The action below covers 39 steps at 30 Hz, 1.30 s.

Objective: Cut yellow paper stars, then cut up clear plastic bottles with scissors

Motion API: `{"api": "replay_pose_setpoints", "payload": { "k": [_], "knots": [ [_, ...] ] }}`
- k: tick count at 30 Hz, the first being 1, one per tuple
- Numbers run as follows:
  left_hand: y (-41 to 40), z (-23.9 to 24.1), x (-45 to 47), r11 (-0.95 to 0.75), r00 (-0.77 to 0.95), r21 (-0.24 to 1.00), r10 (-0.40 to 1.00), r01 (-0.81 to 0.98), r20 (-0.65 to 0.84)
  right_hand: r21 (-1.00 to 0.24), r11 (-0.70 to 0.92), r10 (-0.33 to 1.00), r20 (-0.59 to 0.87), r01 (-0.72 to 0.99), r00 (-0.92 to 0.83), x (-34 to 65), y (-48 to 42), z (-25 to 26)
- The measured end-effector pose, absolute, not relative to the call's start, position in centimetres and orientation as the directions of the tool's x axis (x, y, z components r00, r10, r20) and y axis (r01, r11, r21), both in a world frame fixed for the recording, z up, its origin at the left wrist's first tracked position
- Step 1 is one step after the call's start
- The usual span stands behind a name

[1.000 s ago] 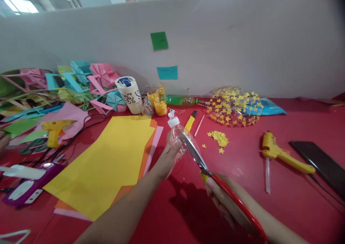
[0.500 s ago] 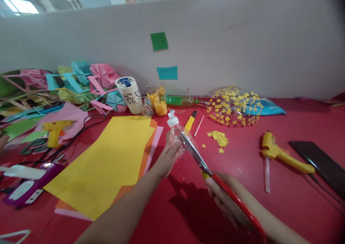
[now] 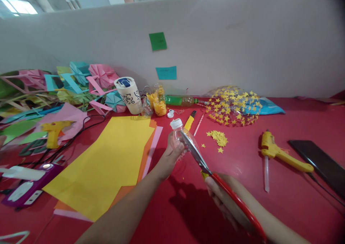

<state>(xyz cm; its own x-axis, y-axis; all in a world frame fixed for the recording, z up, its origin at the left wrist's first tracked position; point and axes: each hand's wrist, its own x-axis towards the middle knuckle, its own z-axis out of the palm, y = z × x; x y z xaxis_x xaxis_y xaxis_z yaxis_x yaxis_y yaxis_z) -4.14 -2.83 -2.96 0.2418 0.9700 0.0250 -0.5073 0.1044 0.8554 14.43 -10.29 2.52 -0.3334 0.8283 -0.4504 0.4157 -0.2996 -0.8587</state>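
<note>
My left hand is closed round a clear plastic bottle piece with a white cap, tilted away from me. In my right hand is a pair of scissors with long metal blades and red handles. Its blades lie against the side of the bottle piece; whether they cut into it I cannot tell. Something small and yellow shows beside the fingers at the scissors' pivot. Behind the bottle lie a yellow utility knife and a striped stick.
Yellow sheets cover the left middle. A glue gun and a dark phone lie right; another glue gun and a purple power strip lie left. Beyond are yellow paper stars, a star-covered clear dome and a tumbler.
The bottle piece and its cap have shifted slightly right and down, with my left hand moving along. The scissors and right hand have hardly moved.
</note>
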Motion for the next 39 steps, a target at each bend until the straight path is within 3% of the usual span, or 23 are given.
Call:
{"api": "replay_pose_setpoints", "payload": {
  "k": [19,24,29,34,39],
  "knots": [
    [-2.2,-2.7,-4.6,0.096,0.256,0.888,0.966,-0.450,0.025,-0.816,-0.470,0.751,-0.570,0.336,-0.334,14.8,-10.0,2.5],
    [-1.5,-1.1,-4.8,0.133,0.138,0.765,0.989,-0.630,-0.058,-0.864,-0.373,0.768,-0.492,0.338,-0.410,15.4,-10.2,2.0],
    [-0.5,-0.1,-6.3,0.169,0.113,0.649,0.985,-0.741,-0.128,-0.900,-0.132,0.809,-0.340,0.416,-0.479,16.6,-9.8,2.9],
    [-0.3,0.4,-6.8,0.199,0.114,0.621,0.978,-0.758,-0.174,-0.816,-0.052,0.785,-0.389,0.575,-0.481,17.0,-9.3,3.3],
    [-0.9,0.7,-6.3,0.195,0.122,0.636,0.980,-0.747,-0.157,-0.831,-0.112,0.751,-0.430,0.546,-0.501,16.2,-9.2,2.9]
  ]
}}
